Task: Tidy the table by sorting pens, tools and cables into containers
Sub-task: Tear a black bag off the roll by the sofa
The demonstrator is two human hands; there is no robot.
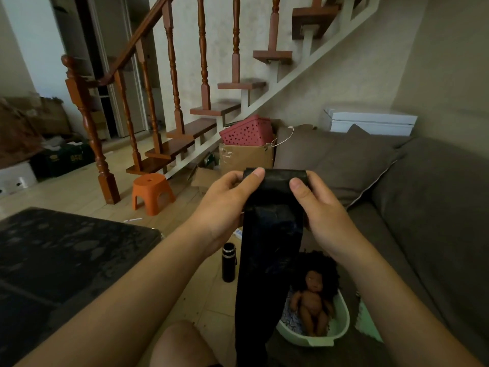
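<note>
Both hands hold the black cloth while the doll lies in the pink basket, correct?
No. The head view shows the left hand and right hand holding the black cloth, but the doll lies in the pale green tub.

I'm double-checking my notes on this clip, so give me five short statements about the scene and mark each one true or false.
1. The left hand and the right hand both grip the long black sheet of thin material near its top. True.
2. The brown doll with curly black hair lies on the sofa cushion. False: it lies in the pale green plastic basin.
3. The black cylindrical flask stands upright on the floor. True.
4. The small orange plastic stool is tipped on its side. False: it stands upright on its legs.
5. The pink perforated basket hangs from the stair railing. False: it sits atop the brown cardboard box.
</note>
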